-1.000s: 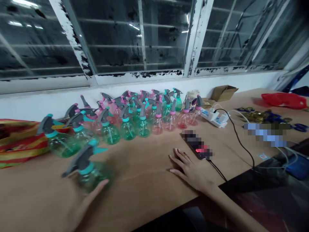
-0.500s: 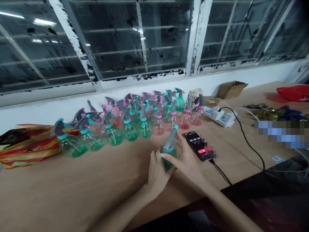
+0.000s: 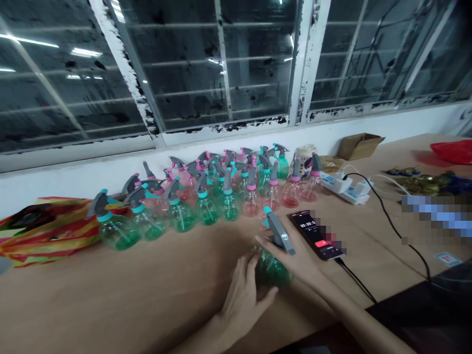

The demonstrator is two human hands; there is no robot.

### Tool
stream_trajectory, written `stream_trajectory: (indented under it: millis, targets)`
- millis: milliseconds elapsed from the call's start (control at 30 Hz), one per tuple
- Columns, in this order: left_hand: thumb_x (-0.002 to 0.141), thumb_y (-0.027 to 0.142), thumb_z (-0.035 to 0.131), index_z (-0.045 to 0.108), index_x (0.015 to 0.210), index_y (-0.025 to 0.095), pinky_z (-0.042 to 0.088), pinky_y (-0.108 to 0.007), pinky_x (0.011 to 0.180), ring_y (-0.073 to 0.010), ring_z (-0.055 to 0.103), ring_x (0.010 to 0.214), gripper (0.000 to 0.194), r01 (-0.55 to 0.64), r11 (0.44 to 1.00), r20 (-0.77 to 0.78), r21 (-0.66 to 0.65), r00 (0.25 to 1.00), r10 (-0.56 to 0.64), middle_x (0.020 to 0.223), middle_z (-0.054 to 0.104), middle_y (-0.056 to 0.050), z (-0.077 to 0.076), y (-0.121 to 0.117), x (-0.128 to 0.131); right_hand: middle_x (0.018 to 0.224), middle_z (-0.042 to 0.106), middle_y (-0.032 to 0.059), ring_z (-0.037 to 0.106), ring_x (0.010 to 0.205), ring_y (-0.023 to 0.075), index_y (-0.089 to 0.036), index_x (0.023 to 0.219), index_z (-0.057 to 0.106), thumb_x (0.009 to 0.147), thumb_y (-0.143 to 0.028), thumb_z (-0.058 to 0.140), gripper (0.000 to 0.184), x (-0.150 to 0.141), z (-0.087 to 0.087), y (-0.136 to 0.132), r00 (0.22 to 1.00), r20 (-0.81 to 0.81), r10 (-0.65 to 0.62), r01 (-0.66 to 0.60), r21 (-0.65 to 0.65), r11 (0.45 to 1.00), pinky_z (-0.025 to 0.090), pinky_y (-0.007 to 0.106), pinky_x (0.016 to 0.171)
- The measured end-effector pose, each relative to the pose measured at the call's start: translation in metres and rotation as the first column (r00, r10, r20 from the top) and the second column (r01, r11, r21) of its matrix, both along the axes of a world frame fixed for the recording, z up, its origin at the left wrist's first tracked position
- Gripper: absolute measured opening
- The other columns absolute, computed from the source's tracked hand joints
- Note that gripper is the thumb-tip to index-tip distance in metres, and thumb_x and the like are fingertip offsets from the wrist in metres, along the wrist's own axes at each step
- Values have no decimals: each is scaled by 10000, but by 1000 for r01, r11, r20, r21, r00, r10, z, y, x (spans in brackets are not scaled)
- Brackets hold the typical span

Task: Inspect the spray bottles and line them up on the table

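A green-tinted spray bottle (image 3: 273, 269) with a grey and turquoise trigger head stands tilted on the table in front of me. My right hand (image 3: 289, 259) is closed round its neck, just under the trigger head. To the bottle's left is my left hand (image 3: 241, 290), fingers stretched and thumb apart. Its fingertips are close to the bottle's side; whether they touch it I cannot tell. Behind both hands, several more spray bottles stand in a group, some green with turquoise collars, such as the green spray bottle (image 3: 231, 206), others pink, such as the pink spray bottle (image 3: 291, 192).
Right of my hands lies a phone (image 3: 316, 236) with a timer on its screen and a cable plugged in. Beyond it are a white power strip (image 3: 345, 189), a cardboard box (image 3: 360, 146) and a red bag (image 3: 452, 151). A striped plastic bag (image 3: 55, 241) lies far left.
My left hand has loosened from the bottle and its fingers have spread. The bottle has turned, its trigger head now leaning the other way, with my right hand at the neck. The view has shifted slightly.
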State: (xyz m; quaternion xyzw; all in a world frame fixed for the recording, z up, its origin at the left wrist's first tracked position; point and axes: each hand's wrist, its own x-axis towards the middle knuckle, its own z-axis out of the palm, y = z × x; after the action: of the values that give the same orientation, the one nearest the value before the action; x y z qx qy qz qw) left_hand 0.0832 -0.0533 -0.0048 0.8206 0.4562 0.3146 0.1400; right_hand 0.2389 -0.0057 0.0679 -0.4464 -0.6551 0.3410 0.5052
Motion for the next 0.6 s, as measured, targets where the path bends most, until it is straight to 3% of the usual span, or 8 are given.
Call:
stream_trajectory:
  millis: [67, 167, 333, 467, 600]
  targets:
    - [802, 219, 604, 237, 1368, 217, 381, -491, 969, -295, 428, 1182, 675, 18, 999, -57, 32, 998, -16, 1293, 427, -139, -3, 7, -17, 954, 620, 70, 636, 914, 233, -197, 997, 546, 782, -350, 622, 274, -2, 7, 0, 997, -15, 74, -75, -20, 997, 509, 392, 824]
    - [795, 192, 574, 309, 1343, 214, 366, -507, 975, -304, 434, 1186, 609, -40, 994, -129, 106, 990, 54, 1288, 450, -136, -8, 26, -48, 952, 630, 58, 635, 934, 229, -203, 1019, 566, 801, -355, 596, 268, -7, 7, 3, 989, -22, 146, -147, -46, 988, 495, 375, 851]
    - [858, 210, 483, 398, 1253, 190, 392, -471, 954, -270, 484, 1132, 405, -261, 958, -77, 120, 960, 271, 1194, 501, -113, -11, 59, -98, 823, 617, 24, 621, 769, 199, -199, 941, 574, 771, -301, 565, 198, -15, -1, 13, 995, 82, 50, -48, -28, 998, 505, 326, 726]
    - [877, 243, 468, 425, 1210, 188, 412, -457, 932, -263, 519, 1082, 341, -347, 937, -59, 53, 935, 349, 1134, 529, -93, -7, 62, -108, 590, 493, -23, 528, 543, 159, -196, 716, 557, 730, -299, 539, 106, -21, 3, 20, 986, 168, -2, 26, -142, 990, 455, 285, 526]
    - [869, 228, 474, 445, 1195, 189, 411, -455, 934, -260, 527, 1071, 329, -343, 939, -43, 0, 938, 343, 1123, 541, -90, -5, 57, -105, 640, 566, 0, 587, 649, 204, -219, 804, 596, 767, -363, 554, 154, -28, 9, 23, 995, 68, 66, -58, -111, 992, 463, 302, 580]
